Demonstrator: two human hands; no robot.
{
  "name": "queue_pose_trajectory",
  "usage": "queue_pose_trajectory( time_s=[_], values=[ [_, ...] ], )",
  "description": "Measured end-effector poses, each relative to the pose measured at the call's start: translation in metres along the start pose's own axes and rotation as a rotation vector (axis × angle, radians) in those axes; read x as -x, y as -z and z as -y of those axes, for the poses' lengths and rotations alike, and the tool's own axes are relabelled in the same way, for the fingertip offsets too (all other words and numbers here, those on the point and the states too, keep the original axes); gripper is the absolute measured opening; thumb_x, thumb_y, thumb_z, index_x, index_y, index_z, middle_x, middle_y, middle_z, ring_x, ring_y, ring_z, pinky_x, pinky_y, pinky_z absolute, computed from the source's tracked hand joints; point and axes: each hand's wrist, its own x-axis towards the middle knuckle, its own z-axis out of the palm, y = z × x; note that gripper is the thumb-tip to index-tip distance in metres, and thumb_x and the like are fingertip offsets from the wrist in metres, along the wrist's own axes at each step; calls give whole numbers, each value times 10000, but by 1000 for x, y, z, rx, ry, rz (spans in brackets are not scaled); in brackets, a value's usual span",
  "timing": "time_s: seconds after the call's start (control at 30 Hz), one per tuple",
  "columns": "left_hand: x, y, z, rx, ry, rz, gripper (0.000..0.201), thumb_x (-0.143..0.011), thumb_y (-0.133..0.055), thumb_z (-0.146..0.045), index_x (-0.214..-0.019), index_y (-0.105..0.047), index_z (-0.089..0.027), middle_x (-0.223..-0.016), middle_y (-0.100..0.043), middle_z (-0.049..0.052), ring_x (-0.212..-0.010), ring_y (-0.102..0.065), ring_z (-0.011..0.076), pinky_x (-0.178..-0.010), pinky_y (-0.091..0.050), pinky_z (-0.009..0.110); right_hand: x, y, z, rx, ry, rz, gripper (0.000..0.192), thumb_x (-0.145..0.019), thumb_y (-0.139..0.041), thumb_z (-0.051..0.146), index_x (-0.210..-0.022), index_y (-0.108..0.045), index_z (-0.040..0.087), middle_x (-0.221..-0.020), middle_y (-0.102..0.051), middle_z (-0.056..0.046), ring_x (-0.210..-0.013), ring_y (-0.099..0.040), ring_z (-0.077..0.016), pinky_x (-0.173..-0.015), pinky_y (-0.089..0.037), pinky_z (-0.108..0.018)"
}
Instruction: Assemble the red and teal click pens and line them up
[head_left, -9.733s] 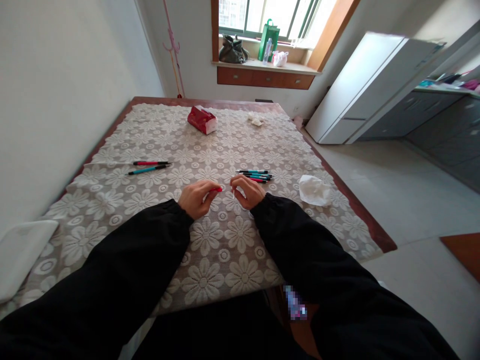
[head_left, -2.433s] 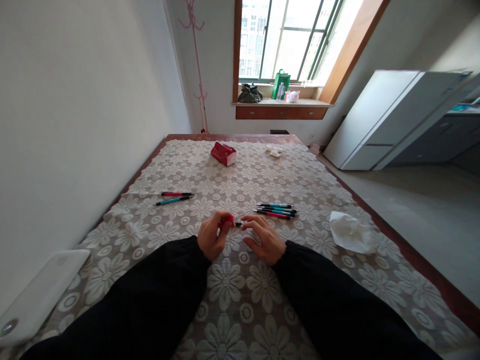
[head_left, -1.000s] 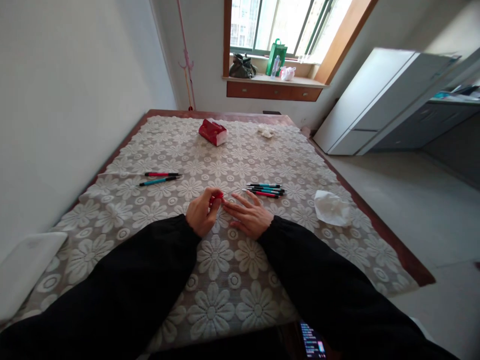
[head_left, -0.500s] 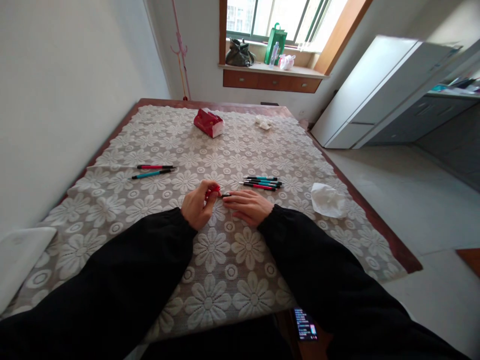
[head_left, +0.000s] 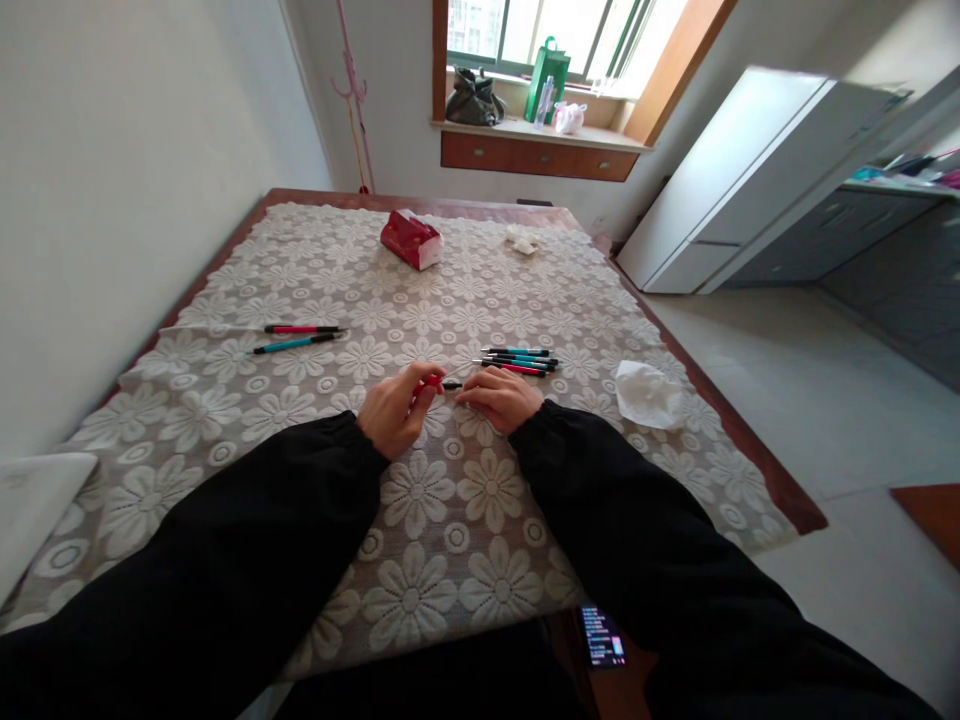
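My left hand (head_left: 396,408) is closed, thumb and fingers pinching a red pen barrel (head_left: 427,382). A short black pen end (head_left: 452,385) sticks out to its right, toward my other hand. My right hand (head_left: 504,396) has its fingers bent and drawn together, the fingertips right by that black end. Whether they grip a small part there is hidden. Just beyond the right hand lie several pens (head_left: 517,362) in a close row, teal-and-black ones and a red-and-black one. Off to the left, a red-and-black pen (head_left: 304,329) and a teal-and-black pen (head_left: 294,344) lie side by side.
A floral lace cloth (head_left: 420,500) covers the table. Toward the far edge are a red tissue pack (head_left: 410,240) and a crumpled white tissue (head_left: 522,240). Another white tissue (head_left: 649,394) lies at right. A lit phone (head_left: 602,638) is below the near edge.
My right fingers have curled and drawn back slightly, where they lay flatter over the black pen end. More of that end shows now. My left hand keeps its pinch; the view has shifted slightly.
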Motion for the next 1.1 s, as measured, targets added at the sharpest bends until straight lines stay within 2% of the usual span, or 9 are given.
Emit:
queue_pose_trajectory(
  time_s=[0.23, 0.3, 0.4, 0.47, 0.57, 0.7, 0.87, 1.1],
  values=[
    [0, 2, -3, -79, 34, 27, 208, -954, -480, -241, -1144, -562, -218, -917, -724, 0, -662, -614, 130, -655, -453, 243, -1, 4, 6, -52, -35, -13, 254, -1024, -450, 283, -925, -677, 231, -1047, -681, -70, -983, -575, -219, -906, -457, -353],
    [-1, 2, -3, -106, 68, 35, 226, -948, -471, -246, -1150, -568, -219, -910, -715, 1, -646, -606, 134, -649, -444, 248, -1, 3, 4, -109, -132, -98, 216, -1006, -452, 268, -921, -645, 219, -986, -674, -70, -941, -581, -217, -890, -460, -353],
    [-1, 1, -1, -182, 100, 34, 224, -974, -458, -319, -1127, -583, -213, -886, -701, 10, -624, -590, 144, -623, -420, 258, 0, 0, 0, -294, -370, -328, 151, -964, -472, 283, -968, -598, 201, -880, -647, -47, -799, -589, -195, -753, -482, -326],
    [-1, 0, 0, -240, 96, 27, 242, -996, -448, -381, -1071, -602, -210, -861, -692, 15, -625, -586, 150, -609, -402, 261, 1, 0, 0, -442, -447, -421, 163, -949, -483, 313, -1001, -585, 198, -871, -644, -35, -759, -593, -181, -684, -478, -305],
    [-2, -1, 1, -296, 78, 41, 268, -1007, -440, -409, -1008, -621, -212, -858, -689, 22, -649, -601, 156, -609, -397, 261, 0, 5, 6, -552, -406, -463, 175, -949, -499, 337, -986, -607, 204, -903, -654, -35, -810, -613, -181, -713, -492, -307],
    [-2, -1, 0, -340, 67, 78, 262, -1006, -448, -407, -995, -631, -220, -859, -698, 19, -671, -625, 165, -613, -394, 267, -3, 11, 17, -541, -282, -478, 151, -946, -536, 304, -927, -649, 206, -906, -665, -41, -859, -620, -185, -728, -505, -303],
    [-2, 0, -1, -375, 86, 115, 278, -1009, -440, -421, -1019, -638, -226, -832, -704, 14, -690, -647, 176, -620, -393, 276, -4, 9, 17, -519, -192, -447, 118, -942, -547, 225, -907, -658, 202, -894, -661, -42, -828, -611, -169, -688, -501, -280],
    [-2, 0, -1, -385, 78, 119, 276, -1010, -434, -419, -1010, -630, -225, -810, -701, 9, -679, -649, 171, -603, -382, 277, -4, 8, 17, -496, -221, -519, 106, -933, -556, 208, -904, -658, 203, -890, -663, -36, -827, -617, -161, -671, -507, -261]
  ],
)
